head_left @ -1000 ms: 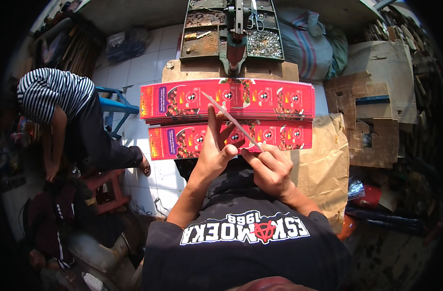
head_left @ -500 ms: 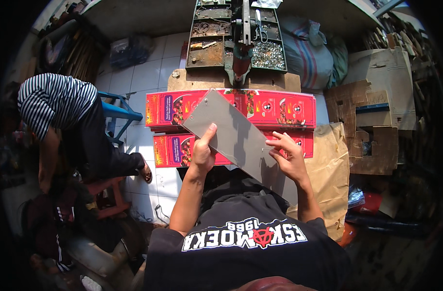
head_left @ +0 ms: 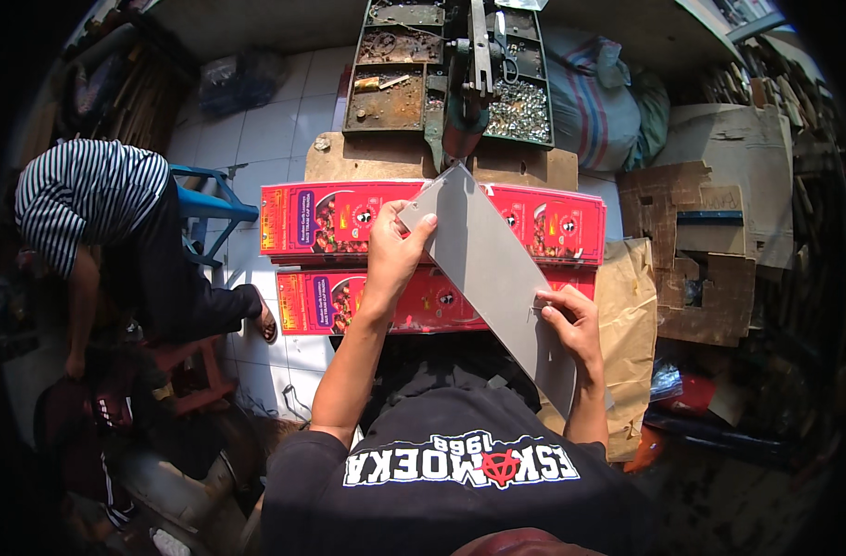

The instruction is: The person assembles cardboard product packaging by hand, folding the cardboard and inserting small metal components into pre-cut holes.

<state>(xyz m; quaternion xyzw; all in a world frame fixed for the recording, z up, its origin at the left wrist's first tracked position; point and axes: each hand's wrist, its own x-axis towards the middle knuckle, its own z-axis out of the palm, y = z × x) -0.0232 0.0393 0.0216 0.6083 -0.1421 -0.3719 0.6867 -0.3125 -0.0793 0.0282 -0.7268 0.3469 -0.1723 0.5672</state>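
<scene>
A long grey board strip (head_left: 492,250) lies slanted in front of me, its far end reaching the foot of a dark hand press (head_left: 464,130). My left hand (head_left: 397,248) is closed on the strip's left edge near that end, thumb on top. Lower down, my right hand (head_left: 573,324) grips the right edge between thumb and bent fingers. A small thin wire-like piece shows on the strip by the right fingertips. Beneath the strip are two stacks of red printed cards, a farther stack (head_left: 284,218) and a nearer stack (head_left: 303,301), both partly covered.
Behind the cards stands a wooden board (head_left: 367,159) under the press. A compartment tray (head_left: 395,88) holds small metal parts, with scissors (head_left: 506,56) on it. Brown paper (head_left: 627,343) and cut cardboard (head_left: 673,213) lie at right. At left a person in a striped shirt (head_left: 94,190) bends beside a blue stool (head_left: 214,199).
The strip has moved away from me and turned steeper, bringing its far end to the press. My left hand has gone forward with it; the right fingers have closed in on the edge.
</scene>
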